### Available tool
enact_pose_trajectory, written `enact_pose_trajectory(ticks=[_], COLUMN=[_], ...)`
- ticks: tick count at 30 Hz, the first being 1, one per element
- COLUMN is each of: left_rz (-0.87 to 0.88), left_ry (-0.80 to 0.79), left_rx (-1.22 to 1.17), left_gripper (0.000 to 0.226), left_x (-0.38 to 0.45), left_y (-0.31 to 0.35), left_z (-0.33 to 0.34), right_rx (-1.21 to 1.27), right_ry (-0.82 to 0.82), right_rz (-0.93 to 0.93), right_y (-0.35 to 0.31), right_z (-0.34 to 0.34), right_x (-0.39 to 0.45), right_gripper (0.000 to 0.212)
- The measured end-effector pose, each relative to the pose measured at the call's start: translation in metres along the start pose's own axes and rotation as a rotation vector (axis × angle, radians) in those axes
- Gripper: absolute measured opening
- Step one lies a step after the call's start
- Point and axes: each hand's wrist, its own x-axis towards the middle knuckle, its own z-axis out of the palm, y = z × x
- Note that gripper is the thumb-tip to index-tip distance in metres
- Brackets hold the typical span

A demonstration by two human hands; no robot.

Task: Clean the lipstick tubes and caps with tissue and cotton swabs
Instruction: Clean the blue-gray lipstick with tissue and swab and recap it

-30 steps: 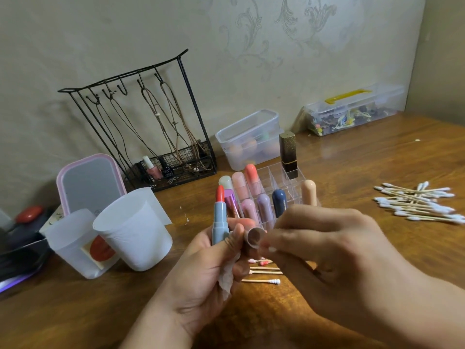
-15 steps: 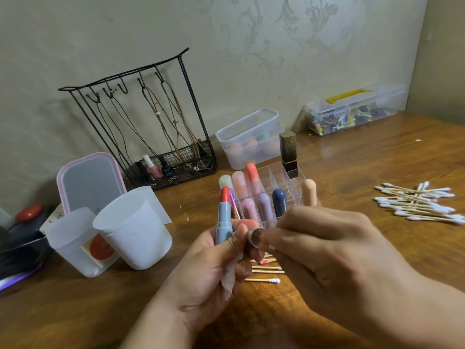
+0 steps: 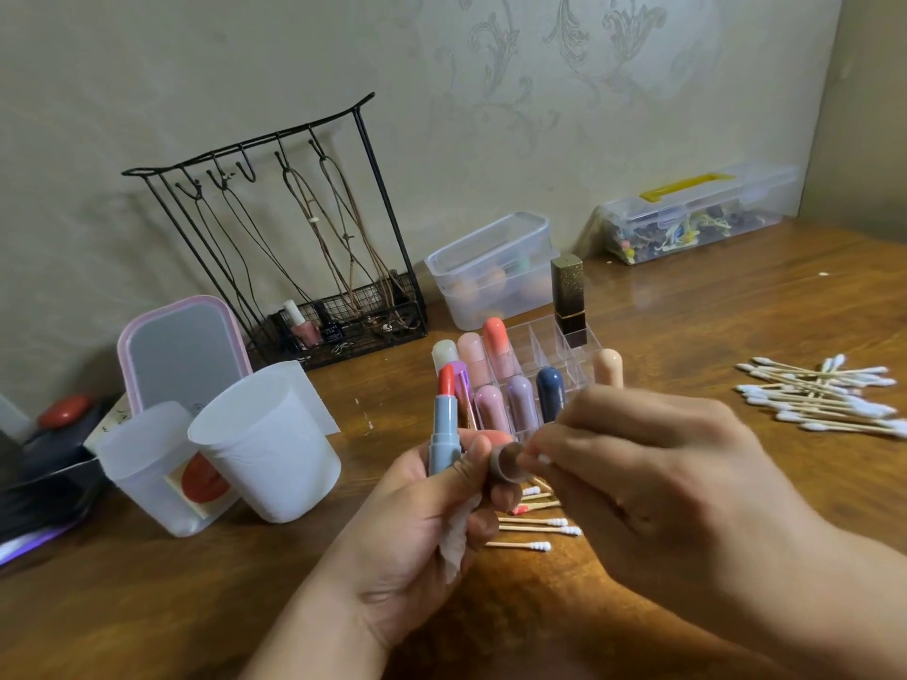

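A cap-cleaning step is judged to be in hand: the left hand (image 3: 432, 522) is curled round an uncapped blue lipstick tube (image 3: 444, 434), held upright with its red bullet exposed, and the same hand's thumb and fingers also grip the brown-mouthed cap (image 3: 508, 462), its opening turned toward 3 o'clock. A crumpled tissue (image 3: 456, 542) is tucked in that palm and hangs toward 6 o'clock. The right hand (image 3: 653, 488) is closed in a pinch on a cotton swab (image 3: 540, 458), whose white tip is held just at the cap's mouth; whether the tip is inside the rim cannot be told. The next move is judged to call for a small twisting stroke of the swab round the inner wall, with the cap kept steady. Against the frame of half a second ago, the tube and cap are held much as they were, while the swab's white tip is now seen at the rim, where it was hidden behind the fingers. Used swabs (image 3: 535, 522) lie on the table (image 3: 196, 606) at 6 o'clock of the cap, a fresh pile (image 3: 824, 400) is well apart at 3 o'clock, and the clear organizer (image 3: 545, 338) with more lipsticks stands at 12 o'clock.
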Motion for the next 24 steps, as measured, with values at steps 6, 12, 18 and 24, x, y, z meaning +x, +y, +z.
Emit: enact_pose_trajectory(ticks=[6, 12, 18, 24], left_rz=[0.131, 0.242, 0.263, 0.253], left_ry=[0.026, 0.031, -0.058, -0.047], left_rx=[0.068, -0.087, -0.107, -0.048], left_gripper=[0.016, 0.019, 0.044, 0.04], left_x=[-0.003, 0.0, 0.003, 0.002], left_y=[0.004, 0.016, 0.017, 0.016], left_z=[-0.005, -0.018, -0.031, -0.03], right_rx=[0.268, 0.429, -0.028, -0.252], right_ry=[0.051, -0.017, -0.557, -0.263], right_rz=[0.007, 0.402, 0.391, 0.567], right_y=[-0.001, 0.015, 0.015, 0.038], right_z=[-0.007, -0.016, 0.002, -0.044], right_x=[0.0, 0.002, -0.005, 0.015], right_gripper=[0.008, 0.007, 0.017, 0.015])
